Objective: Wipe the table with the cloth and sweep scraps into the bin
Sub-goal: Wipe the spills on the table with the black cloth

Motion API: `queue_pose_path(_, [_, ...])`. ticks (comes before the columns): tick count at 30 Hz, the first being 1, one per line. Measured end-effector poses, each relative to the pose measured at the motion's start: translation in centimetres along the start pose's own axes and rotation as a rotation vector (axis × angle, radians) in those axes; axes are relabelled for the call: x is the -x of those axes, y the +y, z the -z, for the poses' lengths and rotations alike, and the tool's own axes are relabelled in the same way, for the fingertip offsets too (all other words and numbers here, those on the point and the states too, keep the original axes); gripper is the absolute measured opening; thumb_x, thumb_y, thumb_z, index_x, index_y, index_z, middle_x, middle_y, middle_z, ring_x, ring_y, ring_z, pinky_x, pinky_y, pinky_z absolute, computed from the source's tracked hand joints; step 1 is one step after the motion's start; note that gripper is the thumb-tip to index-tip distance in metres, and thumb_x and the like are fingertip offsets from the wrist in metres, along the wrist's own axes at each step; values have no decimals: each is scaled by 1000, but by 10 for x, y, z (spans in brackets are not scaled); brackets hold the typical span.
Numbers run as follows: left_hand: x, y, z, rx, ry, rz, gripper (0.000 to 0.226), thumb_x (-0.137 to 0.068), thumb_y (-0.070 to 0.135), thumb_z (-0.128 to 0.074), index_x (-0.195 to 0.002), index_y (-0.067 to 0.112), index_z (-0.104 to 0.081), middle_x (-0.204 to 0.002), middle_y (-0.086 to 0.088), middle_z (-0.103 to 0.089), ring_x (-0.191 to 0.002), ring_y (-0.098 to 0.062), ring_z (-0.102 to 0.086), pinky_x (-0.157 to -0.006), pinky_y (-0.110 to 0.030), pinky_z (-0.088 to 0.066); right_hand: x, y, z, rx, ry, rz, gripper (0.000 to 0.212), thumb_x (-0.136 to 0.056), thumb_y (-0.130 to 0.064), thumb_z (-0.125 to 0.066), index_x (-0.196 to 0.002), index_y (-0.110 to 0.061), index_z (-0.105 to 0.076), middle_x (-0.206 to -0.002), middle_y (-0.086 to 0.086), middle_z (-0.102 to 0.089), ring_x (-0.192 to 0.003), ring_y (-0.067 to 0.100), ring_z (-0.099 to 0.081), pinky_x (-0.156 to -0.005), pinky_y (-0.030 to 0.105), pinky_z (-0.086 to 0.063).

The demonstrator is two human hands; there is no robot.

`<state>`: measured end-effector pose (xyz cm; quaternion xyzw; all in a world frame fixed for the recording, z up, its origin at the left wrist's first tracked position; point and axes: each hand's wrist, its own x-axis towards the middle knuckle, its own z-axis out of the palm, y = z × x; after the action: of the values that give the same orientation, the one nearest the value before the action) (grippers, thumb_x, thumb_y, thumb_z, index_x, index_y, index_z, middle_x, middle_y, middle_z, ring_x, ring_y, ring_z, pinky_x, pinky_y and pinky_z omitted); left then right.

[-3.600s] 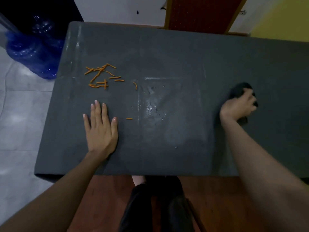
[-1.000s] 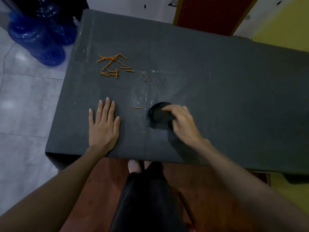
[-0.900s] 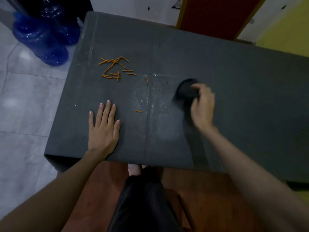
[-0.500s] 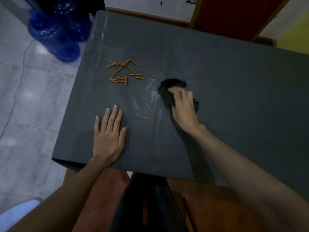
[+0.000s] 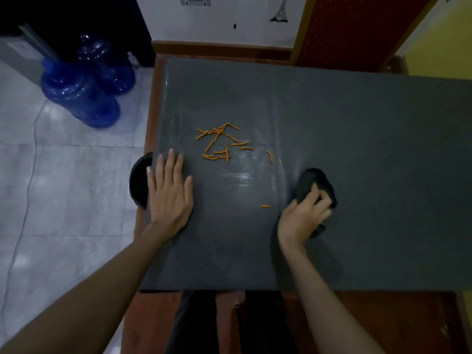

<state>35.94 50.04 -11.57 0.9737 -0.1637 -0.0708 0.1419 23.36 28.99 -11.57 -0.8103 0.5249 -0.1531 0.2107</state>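
A dark cloth (image 5: 310, 181) lies bunched on the grey table (image 5: 370, 154), and my right hand (image 5: 302, 215) is shut on its near end. Several orange scraps (image 5: 221, 141) are scattered left of centre, with one stray piece (image 5: 265, 206) nearer to me and another (image 5: 270, 156) to the right of the pile. My left hand (image 5: 169, 192) rests flat on the table by its left edge, fingers spread, holding nothing. A black bin (image 5: 138, 183) stands on the floor just beyond that edge, partly hidden by the tabletop and my left hand. A wet streak (image 5: 242, 176) shines between my hands.
Two blue water jugs (image 5: 81, 95) stand on the tiled floor at the back left. A red panel (image 5: 357, 29) and a yellow wall (image 5: 444, 42) rise behind the table. My dark-clothed legs (image 5: 224, 325) show below the near table edge.
My right hand has pulled the cloth back toward me and to the right, away from the scraps. The view has shifted, and the black bin now shows by the table's left edge.
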Motion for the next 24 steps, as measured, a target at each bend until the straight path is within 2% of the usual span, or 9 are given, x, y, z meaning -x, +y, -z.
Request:
queue_pose_path(4, [-8, -12, -5, -33, -62, -85, 61, -104, 38, -17, -159, 12, -9, -167, -5, 1, -154, -20, 5, -124, -45, 4, 43, -62, -30, -45, -39, 0, 56, -81, 2, -64, -135, -4, -47, -133, 19, -45, -110, 39, -43, -99, 48, -39])
queue_pose_path(7, [-7, -16, -7, -37, -79, -101, 63, -103, 38, -14, -159, 11, -6, -167, -6, 3, -154, -20, 5, -124, -44, 3, 53, -85, -36, -75, -92, 142, 55, -81, 5, -61, -133, -7, -50, -129, 15, -47, -113, 35, -44, -103, 40, -35])
queue_pose_path(9, [-7, -16, -7, -56, -82, -109, 64, -102, 39, -14, -159, 11, -9, -167, -8, 0, -155, -22, 1, -124, -45, 1, 40, -81, -26, -118, 0, 169, 52, -79, 9, -57, -128, -7, -55, -124, 17, -51, -110, 37, -46, -100, 36, -31])
queue_pose_path(11, [-12, -16, -4, -68, -70, -117, 66, -101, 42, -13, -158, 8, -18, -166, -11, -12, -154, -26, -10, -123, -46, -5, 8, -67, -14, -156, 192, 50, 50, -78, 9, -55, -125, -6, -56, -124, 20, -52, -112, 41, -47, -99, 38, -30])
queue_pose_path(13, [-20, -18, -2, -45, -59, -134, 67, -100, 43, -14, -154, 7, -28, -161, -13, -27, -150, -30, -22, -122, -49, -10, -31, -51, -4, -143, 302, -129, 46, -84, 6, -52, -130, -4, -51, -130, 20, -49, -117, 41, -45, -102, 41, -32])
queue_pose_path(15, [-25, -23, -2, -24, -29, -158, 65, -101, 42, -17, -154, 6, -29, -159, -12, -31, -149, -30, -24, -123, -51, -8, -62, -44, -4, -88, 269, -263, 43, -92, 2, -47, -134, -3, -45, -134, 21, -44, -122, 40, -41, -104, 42, -33])
queue_pose_path(16, [-26, -25, -4, -23, -15, -168, 65, -101, 41, -18, -155, 6, -26, -161, -12, -27, -151, -28, -21, -124, -51, -4, -70, -45, -9, -47, 214, -270, 42, -93, 1, -47, -135, -3, -44, -136, 21, -42, -123, 41, -40, -105, 42, -32])
queue_pose_path(19, [-27, -26, -9, -35, -12, -189, 66, -102, 41, -16, -157, 5, -18, -166, -10, -13, -154, -24, -8, -124, -50, 0, -65, -64, -33, 50, 82, -52, 45, -88, 0, -53, -132, -4, -47, -133, 22, -43, -119, 42, -41, -102, 38, -27])
queue_pose_path(24, [-30, -26, -9, -17, -25, -178, 68, -102, 42, -15, -156, 2, -19, -166, -12, -12, -154, -24, -8, -125, -47, -6, -22, -107, -59, -32, -185, 369, 53, -83, 4, -55, -135, -7, -48, -128, 17, -45, -115, 35, -42, -105, 36, -30])
